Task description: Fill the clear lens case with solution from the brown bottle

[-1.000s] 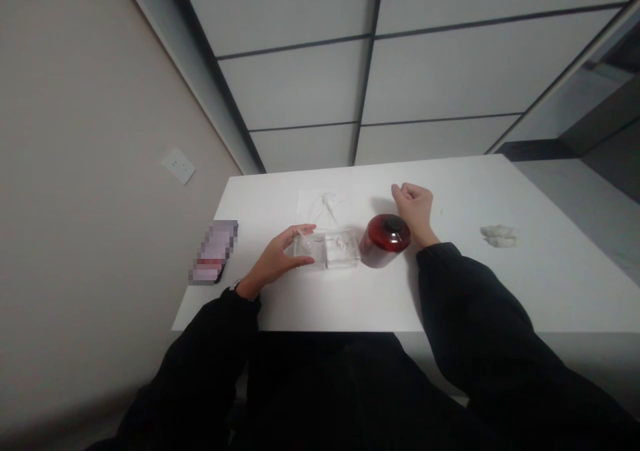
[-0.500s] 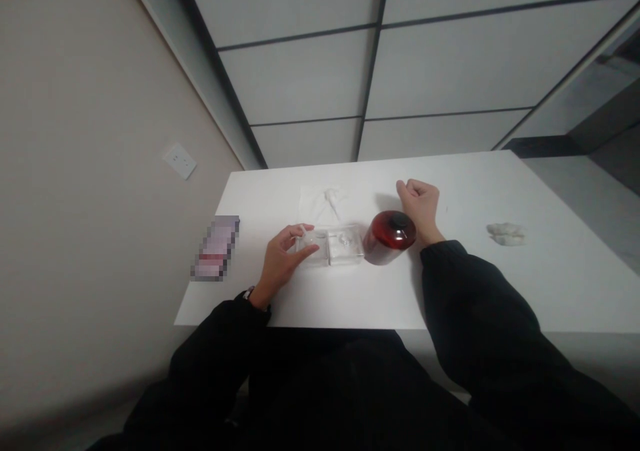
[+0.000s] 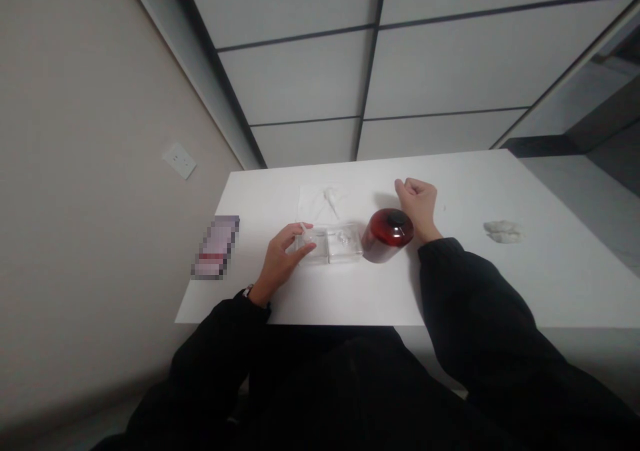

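clear two-part box (image 3: 345, 257), centre; left hand (image 3: 280, 257), its nine o'clock, probably to steady it; cannot tell whether pinching. red bottle (image 3: 387, 234), box's three o'clock. right hand (image 3: 419, 201), bottle's two o'clock: curled fist, presumably idle.

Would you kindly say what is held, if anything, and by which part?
The left hand is at the left end of the clear box; whether it grips anything cannot be told. The right hand is closed, showing nothing held.
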Demonstrator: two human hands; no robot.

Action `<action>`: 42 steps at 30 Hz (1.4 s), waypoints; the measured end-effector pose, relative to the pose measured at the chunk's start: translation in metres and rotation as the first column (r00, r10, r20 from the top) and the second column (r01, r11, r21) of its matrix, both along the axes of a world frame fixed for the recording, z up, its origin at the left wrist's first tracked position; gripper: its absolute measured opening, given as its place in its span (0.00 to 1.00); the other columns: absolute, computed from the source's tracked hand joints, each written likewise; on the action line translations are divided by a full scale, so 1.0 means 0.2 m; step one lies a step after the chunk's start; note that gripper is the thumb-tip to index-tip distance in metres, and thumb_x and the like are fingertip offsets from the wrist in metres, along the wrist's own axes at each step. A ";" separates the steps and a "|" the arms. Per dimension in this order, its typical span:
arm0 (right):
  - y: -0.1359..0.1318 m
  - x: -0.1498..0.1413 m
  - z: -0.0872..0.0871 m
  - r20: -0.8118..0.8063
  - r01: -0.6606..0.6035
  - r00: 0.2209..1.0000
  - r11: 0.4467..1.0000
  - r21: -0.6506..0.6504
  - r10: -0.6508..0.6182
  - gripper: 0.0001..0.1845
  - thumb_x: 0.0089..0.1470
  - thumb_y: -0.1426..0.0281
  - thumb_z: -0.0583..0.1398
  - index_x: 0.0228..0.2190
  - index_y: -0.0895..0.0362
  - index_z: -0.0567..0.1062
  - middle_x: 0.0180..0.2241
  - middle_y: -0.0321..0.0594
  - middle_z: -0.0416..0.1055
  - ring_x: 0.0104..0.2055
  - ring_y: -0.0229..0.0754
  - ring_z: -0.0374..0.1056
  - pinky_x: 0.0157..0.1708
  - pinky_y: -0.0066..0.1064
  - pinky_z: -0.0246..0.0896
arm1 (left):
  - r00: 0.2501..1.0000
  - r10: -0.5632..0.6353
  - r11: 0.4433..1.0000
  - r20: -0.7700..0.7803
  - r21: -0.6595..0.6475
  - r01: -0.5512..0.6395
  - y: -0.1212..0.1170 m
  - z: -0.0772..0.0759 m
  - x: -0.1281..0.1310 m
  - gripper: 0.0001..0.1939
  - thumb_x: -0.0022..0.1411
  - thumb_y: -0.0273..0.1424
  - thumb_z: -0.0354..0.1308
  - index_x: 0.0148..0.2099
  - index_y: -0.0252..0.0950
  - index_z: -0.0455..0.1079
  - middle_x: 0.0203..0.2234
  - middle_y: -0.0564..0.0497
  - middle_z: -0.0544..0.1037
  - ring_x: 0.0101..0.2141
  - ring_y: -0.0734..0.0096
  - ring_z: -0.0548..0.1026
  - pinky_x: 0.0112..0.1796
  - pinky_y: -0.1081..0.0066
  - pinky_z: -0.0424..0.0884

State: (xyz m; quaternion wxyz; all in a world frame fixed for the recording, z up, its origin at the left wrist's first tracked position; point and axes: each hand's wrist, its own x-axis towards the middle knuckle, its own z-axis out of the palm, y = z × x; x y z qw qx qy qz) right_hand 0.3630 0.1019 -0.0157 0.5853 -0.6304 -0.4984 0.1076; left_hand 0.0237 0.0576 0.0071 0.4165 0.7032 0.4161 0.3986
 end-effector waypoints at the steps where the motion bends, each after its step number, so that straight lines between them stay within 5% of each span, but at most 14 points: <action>1: 0.00 0.00 0.00 0.000 -0.003 1.000 1.000 0.000 0.003 0.29 0.56 0.69 0.61 0.18 0.51 0.46 0.18 0.26 0.41 0.23 0.34 0.40 0.27 0.33 0.38 | 1.000 -0.001 1.000 -0.016 0.010 0.001 0.00 0.00 0.00 0.15 0.65 0.45 0.68 0.41 0.38 0.72 0.52 0.41 0.81 0.56 0.52 0.78 0.54 0.54 0.76; 4: 0.00 0.00 0.00 -0.001 -0.008 1.000 1.000 -0.001 0.008 0.28 0.55 0.70 0.61 0.18 0.51 0.46 0.18 0.26 0.41 0.24 0.34 0.40 0.27 0.33 0.39 | 0.999 -0.017 0.999 -0.040 0.035 0.018 0.00 -0.03 0.00 0.19 0.66 0.49 0.66 0.43 0.39 0.71 0.51 0.42 0.79 0.56 0.53 0.77 0.54 0.55 0.76; 9: 0.00 -0.01 0.01 -0.013 -0.004 1.000 1.000 0.005 0.004 0.27 0.56 0.69 0.60 0.18 0.51 0.46 0.18 0.27 0.41 0.24 0.34 0.40 0.28 0.33 0.39 | 0.998 -0.009 0.989 0.062 0.149 0.000 0.03 -0.03 -0.02 0.40 0.59 0.62 0.66 0.59 0.38 0.68 0.60 0.37 0.73 0.61 0.49 0.74 0.62 0.51 0.71; 13: 0.00 -0.01 0.01 -0.034 -0.005 0.999 1.000 0.013 0.006 0.27 0.55 0.68 0.60 0.18 0.51 0.46 0.18 0.27 0.40 0.24 0.34 0.41 0.28 0.33 0.38 | 0.988 0.154 0.970 0.030 0.185 -0.157 0.16 0.12 -0.03 0.23 0.75 0.51 0.51 0.57 0.39 0.70 0.53 0.41 0.78 0.51 0.60 0.79 0.57 0.57 0.73; 15: 0.00 -0.01 0.01 -0.043 -0.003 0.999 1.000 0.016 0.004 0.27 0.55 0.67 0.60 0.18 0.51 0.46 0.18 0.27 0.40 0.24 0.34 0.40 0.28 0.33 0.38 | 0.988 0.092 0.986 -0.126 0.149 -0.073 0.28 0.22 0.02 0.20 0.73 0.46 0.55 0.58 0.38 0.71 0.47 0.44 0.81 0.46 0.61 0.81 0.52 0.60 0.76; 17: 0.00 -0.01 0.01 -0.049 -0.003 0.999 1.000 0.017 0.004 0.27 0.55 0.67 0.60 0.18 0.51 0.46 0.19 0.27 0.40 0.25 0.34 0.41 0.28 0.33 0.39 | 0.923 -0.032 0.998 -0.383 0.042 0.052 0.42 0.31 0.10 0.20 0.72 0.43 0.56 0.58 0.38 0.72 0.44 0.45 0.83 0.40 0.64 0.82 0.47 0.63 0.76; 19: 0.00 -0.01 0.02 -0.052 -0.007 0.999 1.000 0.015 0.008 0.27 0.55 0.67 0.60 0.18 0.51 0.46 0.19 0.27 0.40 0.24 0.34 0.41 0.28 0.33 0.39 | 0.751 -0.141 0.988 -0.645 -0.043 0.148 0.56 0.36 0.22 0.21 0.73 0.44 0.54 0.59 0.37 0.73 0.42 0.45 0.85 0.38 0.65 0.83 0.45 0.67 0.75; 24: 0.02 0.00 0.01 -0.055 -0.006 0.998 1.000 0.011 0.006 0.27 0.55 0.66 0.60 0.18 0.51 0.46 0.18 0.28 0.40 0.24 0.35 0.41 0.28 0.33 0.39 | 0.586 -0.178 0.978 -0.791 -0.078 0.191 0.80 0.32 0.49 0.20 0.60 0.45 0.69 0.46 0.36 0.80 0.25 0.49 0.83 0.37 0.56 0.83 0.43 0.65 0.72; 28: 0.03 0.01 0.01 -0.064 0.004 0.998 1.000 0.015 -0.003 0.27 0.56 0.67 0.59 0.18 0.51 0.45 0.18 0.28 0.41 0.24 0.35 0.41 0.28 0.33 0.40 | 0.540 -0.141 0.977 -0.830 -0.028 0.213 0.86 0.29 0.56 0.12 0.50 0.36 0.75 0.34 0.36 0.80 0.25 0.48 0.83 0.40 0.52 0.83 0.45 0.64 0.71; 33: 0.04 0.00 0.02 -0.075 0.003 0.997 1.000 0.020 -0.001 0.27 0.55 0.68 0.59 0.18 0.51 0.45 0.18 0.28 0.40 0.24 0.35 0.41 0.28 0.33 0.39 | 0.649 -0.058 0.976 -0.758 0.093 0.196 0.79 0.44 0.44 0.17 0.63 0.40 0.68 0.50 0.35 0.79 0.36 0.46 0.86 0.42 0.59 0.83 0.47 0.65 0.75; 37: 0.03 0.00 0.02 -0.082 -0.016 0.996 1.000 0.020 0.018 0.27 0.56 0.68 0.59 0.18 0.51 0.45 0.18 0.28 0.41 0.24 0.35 0.41 0.28 0.34 0.39 | 0.920 -0.116 0.960 -0.374 0.194 0.200 0.55 0.61 0.31 0.22 0.60 0.41 0.70 0.53 0.39 0.75 0.40 0.49 0.84 0.41 0.65 0.83 0.46 0.66 0.80; 42: 0.02 0.00 0.03 -0.085 -0.020 0.996 1.000 0.017 0.022 0.27 0.55 0.69 0.59 0.18 0.51 0.45 0.18 0.28 0.40 0.24 0.35 0.41 0.28 0.34 0.39 | 0.933 -0.171 0.931 -0.317 0.259 0.259 0.22 0.65 0.26 0.17 0.61 0.38 0.70 0.51 0.41 0.74 0.43 0.51 0.82 0.45 0.66 0.81 0.53 0.62 0.81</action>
